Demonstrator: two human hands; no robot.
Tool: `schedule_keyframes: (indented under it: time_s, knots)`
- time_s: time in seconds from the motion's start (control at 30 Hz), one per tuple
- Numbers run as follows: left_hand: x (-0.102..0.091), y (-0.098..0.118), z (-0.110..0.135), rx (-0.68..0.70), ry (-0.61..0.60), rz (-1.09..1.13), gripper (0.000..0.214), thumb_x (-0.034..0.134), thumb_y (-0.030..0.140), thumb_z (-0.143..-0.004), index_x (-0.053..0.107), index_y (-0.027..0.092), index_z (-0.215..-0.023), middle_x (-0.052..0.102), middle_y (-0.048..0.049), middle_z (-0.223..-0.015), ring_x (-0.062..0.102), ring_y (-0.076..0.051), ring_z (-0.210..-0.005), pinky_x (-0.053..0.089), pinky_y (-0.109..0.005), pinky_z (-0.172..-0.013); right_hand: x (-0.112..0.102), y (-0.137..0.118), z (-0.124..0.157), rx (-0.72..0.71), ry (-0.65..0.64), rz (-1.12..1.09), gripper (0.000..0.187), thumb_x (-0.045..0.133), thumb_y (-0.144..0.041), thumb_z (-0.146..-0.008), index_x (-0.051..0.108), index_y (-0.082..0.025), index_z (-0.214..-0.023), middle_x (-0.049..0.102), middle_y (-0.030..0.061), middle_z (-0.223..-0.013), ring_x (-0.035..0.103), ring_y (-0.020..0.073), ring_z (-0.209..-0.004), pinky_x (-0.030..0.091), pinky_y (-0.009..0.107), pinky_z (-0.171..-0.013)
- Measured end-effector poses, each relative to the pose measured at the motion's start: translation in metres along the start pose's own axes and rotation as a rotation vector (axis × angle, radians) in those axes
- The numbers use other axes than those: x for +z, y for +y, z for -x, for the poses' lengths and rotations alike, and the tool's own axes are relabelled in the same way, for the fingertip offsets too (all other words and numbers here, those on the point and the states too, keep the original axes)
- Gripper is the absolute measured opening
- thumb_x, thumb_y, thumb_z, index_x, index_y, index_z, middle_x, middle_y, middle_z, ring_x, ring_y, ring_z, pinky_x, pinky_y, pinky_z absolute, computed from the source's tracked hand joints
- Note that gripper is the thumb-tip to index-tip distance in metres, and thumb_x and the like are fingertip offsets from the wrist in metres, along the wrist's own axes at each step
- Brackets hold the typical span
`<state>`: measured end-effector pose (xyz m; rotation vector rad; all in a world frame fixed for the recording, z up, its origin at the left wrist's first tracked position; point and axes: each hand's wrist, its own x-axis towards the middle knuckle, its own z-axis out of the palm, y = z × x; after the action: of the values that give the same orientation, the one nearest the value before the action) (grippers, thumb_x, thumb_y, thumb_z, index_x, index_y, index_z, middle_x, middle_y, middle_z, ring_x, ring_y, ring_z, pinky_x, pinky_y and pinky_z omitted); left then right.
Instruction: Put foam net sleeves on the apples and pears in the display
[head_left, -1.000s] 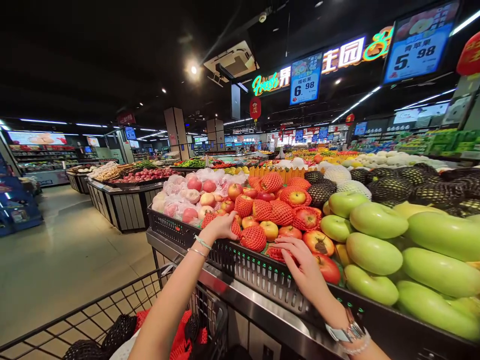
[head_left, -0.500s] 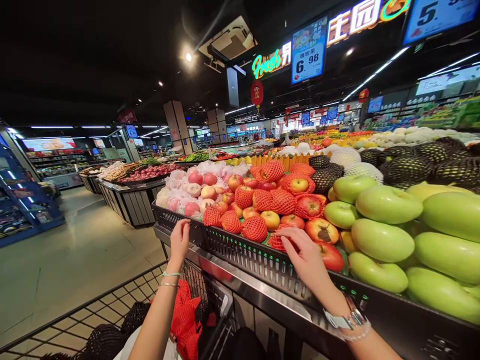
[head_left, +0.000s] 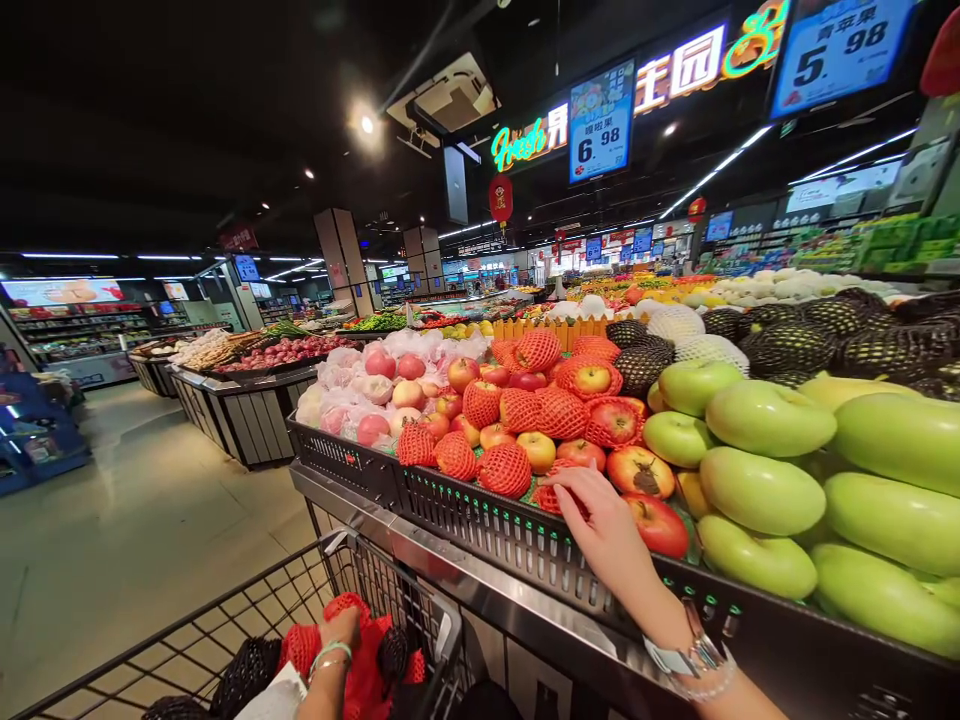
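Note:
My left hand is down in the shopping cart, among red foam fruit nets; its fingers are hidden there, so I cannot tell if they grip one. Black foam nets lie to its left. Over the front of the display, my right hand rests with its fingers stretched and slightly bent. Its fingertips lie at an apple in a red foam net, partly covered by the hand. Around it are bare red apples and more netted apples.
A black slotted tray edge and a metal rail run along the display front. Large green fruits are stacked at right, and pink fruit in white wrapping at left. The cart's wire rim stands below.
My left hand has dropped from beside the tray edge into the cart, onto the red nets. The right hand stays at the same netted apple. The view has shifted slightly.

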<state>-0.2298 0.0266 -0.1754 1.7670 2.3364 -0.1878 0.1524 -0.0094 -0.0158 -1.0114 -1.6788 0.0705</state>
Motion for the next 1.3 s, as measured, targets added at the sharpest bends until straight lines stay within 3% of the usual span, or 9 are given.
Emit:
schedule_keyframes:
  time_s: [0.13, 0.3, 0.5, 0.6, 0.7, 0.83, 1.07, 1.2, 1.3]
  knots:
    - [-0.024, -0.002, -0.017, -0.1, -0.037, -0.042, 0.025, 0.06, 0.032, -0.091, 0.062, 0.015, -0.11, 0.066, -0.0079, -0.112, 0.065, -0.022, -0.096, 0.054, -0.045, -0.085, -0.001, 0.0, 0.001, -0.014, -0.009, 0.008, 0.021, 0.045, -0.029, -0.095, 0.063, -0.02, -0.087, 0.068, 0.0073, -0.092, 0.061, 0.0243, -0.092, 0.045, 0.047, -0.093]
    - [-0.077, 0.004, -0.007, -0.025, 0.138, 0.039, 0.022, 0.059, 0.032, -0.092, 0.063, 0.014, -0.105, 0.067, -0.0064, -0.107, 0.065, -0.02, -0.097, 0.052, -0.043, -0.087, -0.002, -0.002, 0.003, -0.014, -0.004, 0.008, 0.022, 0.045, -0.029, -0.095, 0.063, -0.021, -0.085, 0.068, 0.0074, -0.09, 0.061, 0.0243, -0.092, 0.045, 0.048, -0.094]
    - [-0.17, 0.031, 0.055, 0.226, 0.47, 0.255, 0.027, 0.039, 0.033, -0.098, 0.06, 0.02, -0.085, 0.071, -0.0082, -0.091, 0.067, -0.025, -0.088, 0.046, -0.032, -0.075, -0.002, 0.0, 0.002, -0.052, 0.036, -0.006, 0.021, 0.045, -0.027, -0.095, 0.064, -0.021, -0.088, 0.068, 0.0067, -0.092, 0.061, 0.0239, -0.094, 0.041, 0.052, -0.102]
    - [-0.193, 0.064, 0.097, 0.388, 0.627, 0.4, 0.034, 0.028, 0.043, -0.1, 0.055, 0.024, -0.09, 0.069, -0.0012, -0.091, 0.065, -0.019, -0.085, 0.044, -0.025, -0.075, 0.005, -0.004, 0.013, -0.16, 0.083, -0.02, 0.018, 0.046, -0.022, -0.095, 0.064, -0.023, -0.096, 0.069, 0.0052, -0.097, 0.061, 0.0233, -0.1, 0.035, 0.054, -0.107]
    - [-0.189, 0.104, 0.131, 0.591, 0.775, 0.806, 0.035, 0.033, 0.047, -0.097, 0.053, 0.022, -0.082, 0.062, 0.0015, -0.073, 0.058, -0.017, -0.069, 0.041, -0.023, -0.064, 0.021, -0.02, 0.035, -0.222, 0.014, -0.049, 0.032, 0.056, -0.026, -0.091, 0.054, -0.026, -0.123, 0.064, 0.0075, -0.119, 0.055, 0.0257, -0.117, 0.037, 0.052, -0.108]
    - [-0.168, 0.136, 0.152, 0.781, 0.694, 1.08, 0.032, 0.04, 0.044, -0.096, 0.056, 0.021, -0.079, 0.057, 0.0025, -0.066, 0.053, -0.015, -0.061, 0.038, -0.023, -0.059, 0.037, -0.049, 0.053, -0.154, -0.08, -0.112, 0.08, 0.064, -0.02, -0.082, 0.021, -0.027, -0.149, 0.037, 0.0108, -0.15, 0.036, 0.0262, -0.138, 0.036, 0.046, -0.113]
    - [-0.15, 0.123, 0.145, 1.155, 0.653, 1.07, 0.049, 0.03, 0.053, -0.097, 0.067, 0.022, -0.089, 0.062, -0.0098, -0.105, 0.058, -0.025, -0.1, 0.044, -0.035, -0.09, 0.032, -0.059, 0.033, -0.002, -0.113, -0.301, 0.047, 0.043, -0.003, -0.079, 0.054, -0.025, -0.119, 0.061, 0.0051, -0.117, 0.058, 0.0195, -0.111, 0.046, 0.034, -0.099]
    - [-0.15, 0.121, 0.148, 1.284, 0.586, 1.02, 0.031, 0.042, 0.036, -0.097, 0.067, 0.021, -0.087, 0.065, -0.0085, -0.091, 0.06, -0.022, -0.087, 0.048, -0.034, -0.079, 0.032, -0.06, 0.027, 0.086, -0.138, -0.165, 0.037, 0.051, -0.008, -0.081, 0.057, -0.022, -0.115, 0.062, 0.0067, -0.113, 0.06, 0.0205, -0.107, 0.047, 0.033, -0.096]
    - [-0.151, 0.124, 0.153, 1.388, 0.721, 0.962, 0.023, 0.044, 0.021, -0.095, 0.066, 0.02, -0.092, 0.066, -0.008, -0.085, 0.058, -0.02, -0.082, 0.049, -0.034, -0.075, 0.029, -0.063, 0.024, 0.154, -0.164, 0.018, 0.037, 0.055, -0.009, -0.079, 0.059, -0.02, -0.114, 0.061, 0.0077, -0.109, 0.063, 0.0216, -0.097, 0.05, 0.032, -0.085]
